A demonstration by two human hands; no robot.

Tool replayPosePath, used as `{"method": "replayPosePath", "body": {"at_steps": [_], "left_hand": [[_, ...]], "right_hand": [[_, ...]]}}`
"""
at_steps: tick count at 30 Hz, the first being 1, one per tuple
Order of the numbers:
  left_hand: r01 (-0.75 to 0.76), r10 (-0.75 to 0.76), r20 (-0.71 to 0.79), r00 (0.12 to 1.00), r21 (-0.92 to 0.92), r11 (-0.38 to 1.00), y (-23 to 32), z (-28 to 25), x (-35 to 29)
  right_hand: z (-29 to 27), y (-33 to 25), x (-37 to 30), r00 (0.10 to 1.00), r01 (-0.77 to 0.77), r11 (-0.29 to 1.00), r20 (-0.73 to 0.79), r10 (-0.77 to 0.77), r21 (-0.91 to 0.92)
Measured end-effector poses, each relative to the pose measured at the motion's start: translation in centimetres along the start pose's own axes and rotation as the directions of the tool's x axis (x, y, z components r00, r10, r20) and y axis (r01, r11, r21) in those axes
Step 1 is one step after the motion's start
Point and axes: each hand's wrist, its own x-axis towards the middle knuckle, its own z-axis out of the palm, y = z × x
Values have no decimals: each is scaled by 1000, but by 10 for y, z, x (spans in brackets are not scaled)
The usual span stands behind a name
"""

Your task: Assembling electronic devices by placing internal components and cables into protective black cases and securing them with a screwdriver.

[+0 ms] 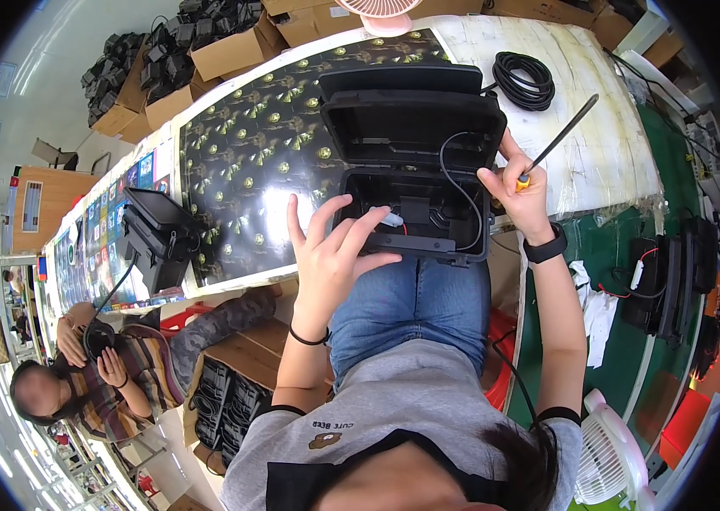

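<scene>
A black plastic box [415, 217] sits at the table's near edge, in front of my lap. Its lid [415, 128] is swung up and back, and a thin black cable [472, 204] runs from the lid down into the box. Over the box's left side my left hand [330, 251] is spread, with a fingertip at a small white connector [392, 220] that has a red wire. I cannot tell whether that finger presses it. My right hand [520, 183], closed around a screwdriver [566, 132] with its dark shaft pointing up and away, is beside the lid's right edge.
A coiled black cable [524, 81] lies behind the box on the right. Another black box [155, 238] stands at the left, cabled to something round in a seated co-worker's hands [96, 349]. More black boxes [675, 272] are on the green surface at right. A pink fan [381, 13] stands at the back.
</scene>
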Motion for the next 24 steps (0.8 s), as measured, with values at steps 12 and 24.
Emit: {"method": "replayPosePath", "body": {"at_steps": [12, 24], "left_hand": [[-251, 270, 106, 957, -162, 954, 72, 9, 25], [-275, 272, -42, 961, -205, 939, 67, 31, 32]], "right_hand": [[1, -1, 1, 1000, 20, 999, 17, -19, -46], [1, 0, 3, 1000, 6, 999, -13, -6, -52]]}}
